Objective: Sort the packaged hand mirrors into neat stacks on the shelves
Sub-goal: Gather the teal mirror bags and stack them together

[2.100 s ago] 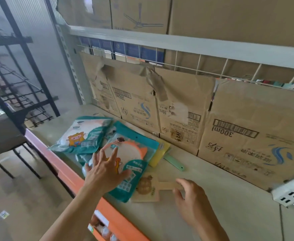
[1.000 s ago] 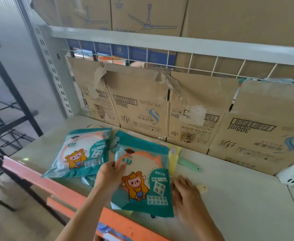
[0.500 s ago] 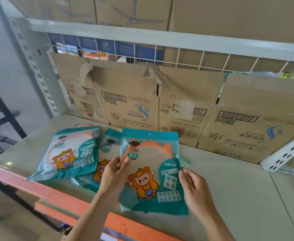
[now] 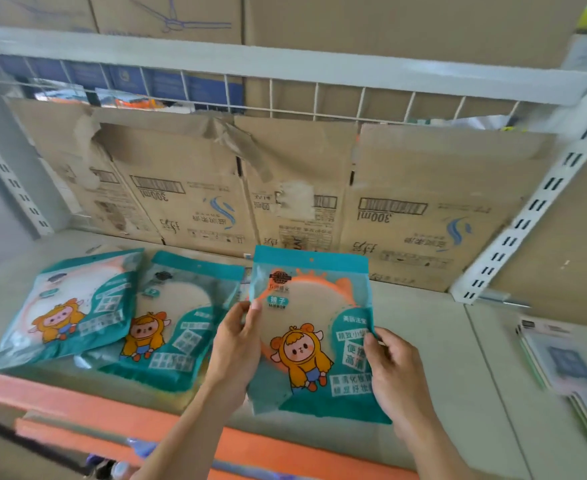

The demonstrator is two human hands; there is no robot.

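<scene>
Your left hand point(image 4: 236, 344) pinches the left edge of a packaged hand mirror point(image 4: 314, 327), thumb on the front of the wrapper and the other fingers curled behind it. Your right hand point(image 4: 394, 368) grips the right edge of the same packet about halfway down, its fingers bent round the plastic. Between the two hands the packet faces you the right way up, teal header on top, with an orange-rimmed round mirror and a cartoon figure in a yellow hood showing through. Whether its bottom edge touches the shelf point(image 4: 423, 341) cannot be told.

Just to the left, a second mirror packet point(image 4: 181, 320) lies flat on the shelf, partly behind your left hand. A third mirror packet point(image 4: 73, 306) lies beside it farther left, tilted, its right edge overlapping the second one.

An orange front rail point(image 4: 77, 407) runs along the near edge of the shelf below the packets. Flattened cardboard sheets point(image 4: 198, 188), printed upside down, line the back, with a white wire grid point(image 4: 285, 98) above them. A white slotted upright point(image 4: 527, 216) slants down on the right, and beyond it a blurred stack of flat packets point(image 4: 569, 362) lies on the next shelf section.
</scene>
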